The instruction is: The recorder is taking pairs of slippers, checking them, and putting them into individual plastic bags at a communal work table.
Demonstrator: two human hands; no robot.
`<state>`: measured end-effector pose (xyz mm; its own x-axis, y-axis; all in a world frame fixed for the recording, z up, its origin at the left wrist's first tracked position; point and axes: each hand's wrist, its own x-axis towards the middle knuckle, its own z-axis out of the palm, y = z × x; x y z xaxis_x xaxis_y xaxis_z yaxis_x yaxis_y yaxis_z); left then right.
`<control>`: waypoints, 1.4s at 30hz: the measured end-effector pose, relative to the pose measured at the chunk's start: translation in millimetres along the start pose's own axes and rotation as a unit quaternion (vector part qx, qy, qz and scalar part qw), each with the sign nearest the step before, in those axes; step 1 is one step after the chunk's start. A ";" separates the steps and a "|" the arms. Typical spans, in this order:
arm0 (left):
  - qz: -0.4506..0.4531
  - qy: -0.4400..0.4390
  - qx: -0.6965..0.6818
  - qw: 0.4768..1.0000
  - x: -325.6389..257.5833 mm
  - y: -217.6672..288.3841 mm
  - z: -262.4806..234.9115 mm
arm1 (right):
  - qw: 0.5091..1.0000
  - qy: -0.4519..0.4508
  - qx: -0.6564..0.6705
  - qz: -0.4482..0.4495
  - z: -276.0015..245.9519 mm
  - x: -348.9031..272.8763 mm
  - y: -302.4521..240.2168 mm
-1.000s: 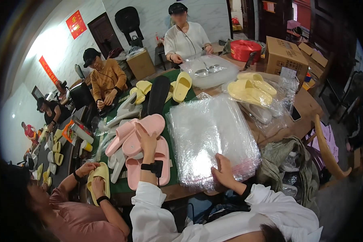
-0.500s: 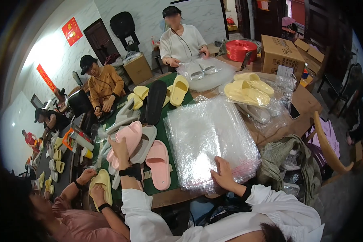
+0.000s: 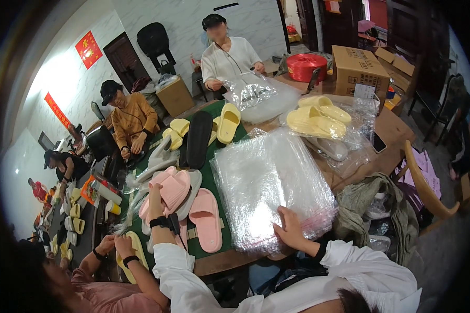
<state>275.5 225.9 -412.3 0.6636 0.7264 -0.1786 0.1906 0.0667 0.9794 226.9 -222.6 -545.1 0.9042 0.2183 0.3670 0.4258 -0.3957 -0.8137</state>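
Observation:
My left hand (image 3: pixel 155 204), with a black band at the wrist, is closed on a pink slipper (image 3: pixel 174 191) above the other slippers; its fingertips are partly hidden. Grey slippers (image 3: pixel 191 193) lie under and beside it. A second pink slipper (image 3: pixel 206 221) lies to the right, sole down on the green mat (image 3: pixel 213 250). My right hand (image 3: pixel 291 229) rests on the near right part of a stack of clear plastic bags (image 3: pixel 261 177), thumb apart from the fingers, holding nothing.
Beyond lie a black slipper (image 3: pixel 199 138) and yellow slippers (image 3: pixel 227 123). Bagged yellow slippers (image 3: pixel 316 123), a phone (image 3: pixel 379 143), red twine (image 3: pixel 306 67) and a carton (image 3: pixel 357 70) stand right. A co-worker's hands (image 3: pixel 121 244) hold a yellow slipper (image 3: pixel 136 258) at near left; another co-worker handles a bag opposite.
The pink slipper in my left hand has tipped from upright to lower and flatter, turned rightward. My right hand stays on the bags. The co-worker opposite has shifted the bag.

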 end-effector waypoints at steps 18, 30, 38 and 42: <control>0.136 -0.053 -0.256 0.956 -136.1 42.0 94.2 | 1.000 -0.027 0.008 0.003 -0.2 -1.1 -10.3; -0.093 -0.376 -0.421 0.820 -244.5 17.0 206.6 | 0.987 -0.156 -0.024 -0.015 -0.2 -3.0 21.7; -0.012 -0.484 -0.051 0.874 -270.1 -39.2 173.9 | 0.986 -0.114 0.083 0.093 10.4 -12.1 37.0; 0.067 -0.452 0.102 0.884 -277.1 -61.9 138.5 | 0.981 -0.101 0.074 0.148 21.5 -15.5 43.2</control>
<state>180.0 -74.3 -436.4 0.9791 -0.1309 -0.1555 0.1324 -0.1700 0.9765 230.7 -223.8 -595.6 0.9561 0.2924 0.0203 0.1230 -0.3375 -0.9333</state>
